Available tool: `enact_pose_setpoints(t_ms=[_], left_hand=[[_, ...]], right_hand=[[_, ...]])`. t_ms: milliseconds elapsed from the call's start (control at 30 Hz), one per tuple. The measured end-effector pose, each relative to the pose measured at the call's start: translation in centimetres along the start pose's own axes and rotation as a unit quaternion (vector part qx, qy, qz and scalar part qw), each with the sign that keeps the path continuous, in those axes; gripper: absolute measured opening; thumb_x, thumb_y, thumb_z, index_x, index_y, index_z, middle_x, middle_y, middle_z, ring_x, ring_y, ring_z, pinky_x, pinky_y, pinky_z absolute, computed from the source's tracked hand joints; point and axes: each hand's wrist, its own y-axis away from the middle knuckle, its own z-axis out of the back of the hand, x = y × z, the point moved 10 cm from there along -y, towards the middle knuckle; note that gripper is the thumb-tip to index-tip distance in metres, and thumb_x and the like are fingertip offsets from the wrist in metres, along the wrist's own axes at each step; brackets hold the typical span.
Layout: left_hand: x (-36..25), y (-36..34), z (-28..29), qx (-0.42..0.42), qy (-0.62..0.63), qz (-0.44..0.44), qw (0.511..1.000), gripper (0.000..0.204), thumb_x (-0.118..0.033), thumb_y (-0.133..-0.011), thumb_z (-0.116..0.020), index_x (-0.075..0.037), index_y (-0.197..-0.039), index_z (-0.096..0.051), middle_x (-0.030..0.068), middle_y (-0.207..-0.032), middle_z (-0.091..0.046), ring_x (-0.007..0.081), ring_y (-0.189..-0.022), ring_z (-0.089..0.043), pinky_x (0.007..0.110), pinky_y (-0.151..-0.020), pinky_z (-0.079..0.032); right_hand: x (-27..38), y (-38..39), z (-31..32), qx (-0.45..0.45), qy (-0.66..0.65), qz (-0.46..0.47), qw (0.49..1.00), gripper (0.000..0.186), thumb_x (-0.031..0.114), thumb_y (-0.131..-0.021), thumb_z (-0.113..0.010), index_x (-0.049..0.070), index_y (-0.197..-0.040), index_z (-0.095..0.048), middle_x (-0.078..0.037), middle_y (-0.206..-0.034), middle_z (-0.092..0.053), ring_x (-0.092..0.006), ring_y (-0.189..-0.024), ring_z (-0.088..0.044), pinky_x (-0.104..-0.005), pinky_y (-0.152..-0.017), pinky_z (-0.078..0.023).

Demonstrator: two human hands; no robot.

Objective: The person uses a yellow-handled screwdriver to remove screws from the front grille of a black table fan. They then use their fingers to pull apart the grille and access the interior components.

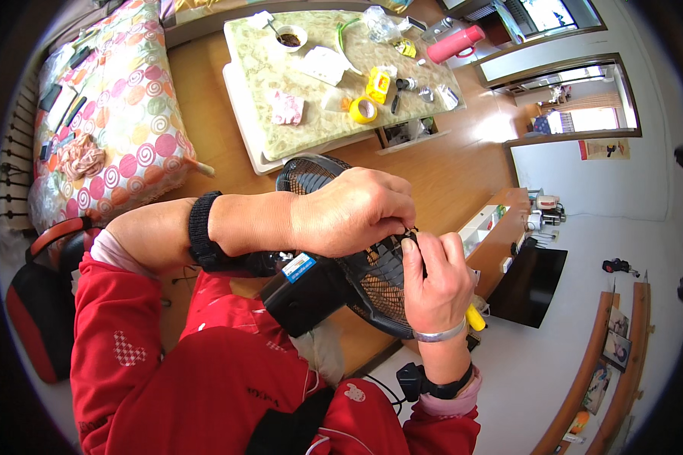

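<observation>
A black fan (376, 280) with a mesh guard is held upright in front of me, with a black housing (296, 299) bearing a blue label (298, 267). My left hand (345, 212) reaches across the fan, fingers pinched on a small dark piece at the guard's upper rim, too small to name. My right hand (436, 280) is closed at the same rim just beside it, thumb up against that piece; what its curled fingers hold is hidden. A yellow object (474, 318), partly covered, shows behind my right wrist.
A marble-patterned table (258, 91) with tape rolls, a bowl and clutter stands ahead. A bed (148, 129) and black-red chair (38, 326) are left. A wooden cabinet (501, 216), television (531, 288) and wall rack (599, 341) are right.
</observation>
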Motion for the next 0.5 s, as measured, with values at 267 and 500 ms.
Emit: enact_pose_setpoints(t_ms=[267, 500], left_hand=[[-1.0, -1.3, -0.5, 0.038, -0.065, -0.059, 0.995, 0.013, -0.008, -0.081, -0.075, -0.002, -0.086, -0.064, 0.0141, -0.086, -0.063, 0.0375, -0.089, -0.066, 0.047, -0.076, -0.055], [-1.5, -1.2, -1.1, 0.022, -0.107, -0.054, 0.993, 0.016, -0.007, -0.072, -0.072, -0.001, -0.081, -0.060, 0.0151, -0.084, -0.061, 0.0381, -0.088, -0.065, 0.047, -0.075, -0.055]], right_hand=[[0.1, 0.0, -0.1, 0.002, 0.005, 0.001, 1.000, 0.013, 0.017, -0.096, -0.075, 0.007, -0.101, -0.068, -0.011, -0.085, -0.051, -0.0336, -0.060, -0.061, -0.0437, -0.053, -0.047], [-0.1, 0.2, -0.1, -0.004, 0.002, -0.001, 1.000, 0.013, 0.016, -0.095, -0.076, 0.008, -0.102, -0.068, -0.011, -0.085, -0.051, -0.0341, -0.060, -0.061, -0.0440, -0.053, -0.047]])
